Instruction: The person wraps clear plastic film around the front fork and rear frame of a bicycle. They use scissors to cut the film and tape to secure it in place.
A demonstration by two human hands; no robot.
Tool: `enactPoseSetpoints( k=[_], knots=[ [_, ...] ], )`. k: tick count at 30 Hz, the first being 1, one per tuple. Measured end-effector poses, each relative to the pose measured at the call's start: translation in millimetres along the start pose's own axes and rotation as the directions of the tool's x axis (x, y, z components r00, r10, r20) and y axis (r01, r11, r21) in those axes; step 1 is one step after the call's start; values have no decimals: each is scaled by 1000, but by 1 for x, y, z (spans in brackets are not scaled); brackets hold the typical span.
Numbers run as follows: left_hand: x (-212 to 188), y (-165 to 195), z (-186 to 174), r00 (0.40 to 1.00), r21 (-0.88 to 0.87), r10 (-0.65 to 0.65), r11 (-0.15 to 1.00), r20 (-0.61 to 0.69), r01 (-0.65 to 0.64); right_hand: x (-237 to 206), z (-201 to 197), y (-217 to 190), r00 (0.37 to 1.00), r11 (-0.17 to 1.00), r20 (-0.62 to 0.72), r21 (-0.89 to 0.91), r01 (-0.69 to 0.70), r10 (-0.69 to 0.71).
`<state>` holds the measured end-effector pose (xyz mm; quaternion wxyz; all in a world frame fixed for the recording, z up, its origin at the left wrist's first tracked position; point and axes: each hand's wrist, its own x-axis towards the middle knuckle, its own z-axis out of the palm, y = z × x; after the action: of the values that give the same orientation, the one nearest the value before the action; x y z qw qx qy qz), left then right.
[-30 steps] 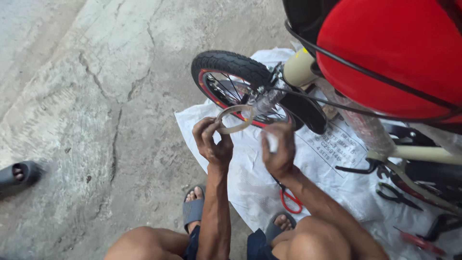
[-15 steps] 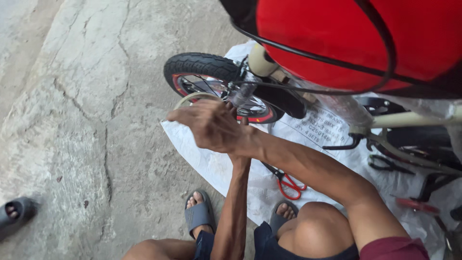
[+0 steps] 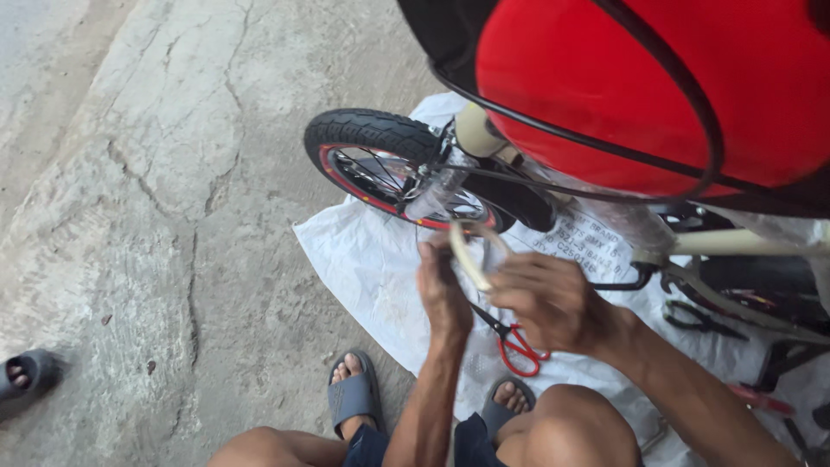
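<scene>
Item one: my left hand [image 3: 443,292], raised in front of me, fingers curled and pinching the near edge of a pale, cream-coloured ring [image 3: 471,251] that looks like a roll of tape or a band; I cannot tell which.

Item two: my right hand [image 3: 549,298], just beside the left, fingers bent and closed on the other side of the same ring. The ring stands between both hands, tilted, just below the small bicycle wheel [image 3: 389,164].

Item three: the wheel, black tyre with a red rim, spokes partly under clear plastic wrap [image 3: 437,186], resting on a white sheet [image 3: 363,259] spread over the cracked concrete floor [image 3: 156,190].

Item four: red-handled scissors [image 3: 517,344] on the sheet, below my hands.

Item five: black pliers [image 3: 705,320] on the sheet, to the right, near the cream frame tube [image 3: 743,242].

Item six: a large red rounded part [image 3: 640,86] overhead, with a black cable across it.

Item seven: my feet in grey sandals [image 3: 353,399].

Item eight: another person's sandalled foot [image 3: 24,376], far left, well apart.
</scene>
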<state>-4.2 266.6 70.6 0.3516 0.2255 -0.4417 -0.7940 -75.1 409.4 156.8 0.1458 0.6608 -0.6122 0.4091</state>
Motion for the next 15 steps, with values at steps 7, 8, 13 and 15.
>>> enactPoseSetpoints(
  k=[7,8,13,15],
  knots=[
    [-23,-38,17,934,-265,-311,899,175,349,-3,-1,17,900,896,7,-95,-433,436],
    [-22,-44,17,939,-256,-293,908,177,332,6,9,22,886,878,-13,-126,-462,464],
    [-12,-51,5,945,-87,-257,956,202,279,39,58,44,650,649,-6,-31,-760,760],
    [-4,-38,-9,960,160,-163,979,227,128,38,64,47,621,622,-75,-7,-783,780]
  ],
)
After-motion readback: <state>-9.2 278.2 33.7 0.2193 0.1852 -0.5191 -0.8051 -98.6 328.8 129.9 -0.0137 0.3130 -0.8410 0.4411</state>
